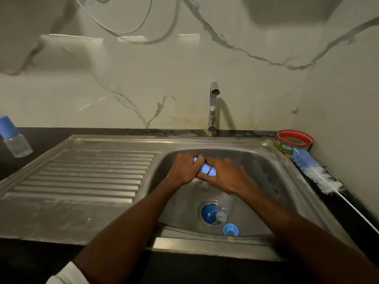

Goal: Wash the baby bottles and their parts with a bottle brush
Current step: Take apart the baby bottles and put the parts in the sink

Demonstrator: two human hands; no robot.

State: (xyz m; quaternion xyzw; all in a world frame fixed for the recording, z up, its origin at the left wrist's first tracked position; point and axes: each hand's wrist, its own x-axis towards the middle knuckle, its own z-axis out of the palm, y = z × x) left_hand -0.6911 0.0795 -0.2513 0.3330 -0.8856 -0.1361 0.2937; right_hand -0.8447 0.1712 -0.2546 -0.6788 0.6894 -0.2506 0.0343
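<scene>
Over the stainless steel sink basin (272, 177) I've got both hands together on one light-blue plastic bottle part (207, 170), looks like a cap or collar piece, hard to tell which. My left hand (187, 169) has fingers curled round its far end, my right hand (223, 175) wraps the near end from the other side; hands touching each other, the piece pinched between them, held above the basin floor and below the chrome tap (213, 107). No water visibly running that I can make out.

Progress, my read: early. The blue-and-white bristle bottle brush (316, 172) lies on the dark bench (348, 203) right of the sink, well apart from both hands, not in use. I seem to be pulling or twisting parts apart, not scrubbing yet.

Already stripped and waiting in the basin: a clear plastic bottle body (224, 208) lying on its side, touching the round dark-blue piece (209, 212) that sits on the drain, and a small blue ring-shaped collar (231, 229) near the front wall. Cannot tell whether any are washed.

Left to do: a second clear baby bottle with blue cap (14, 138) stands assembled on the bench far left, beyond the ribbed drainboard (92, 173), untouched. A red-rimmed round tub (294, 141) sits in the back right corner, just beside the brush head.
</scene>
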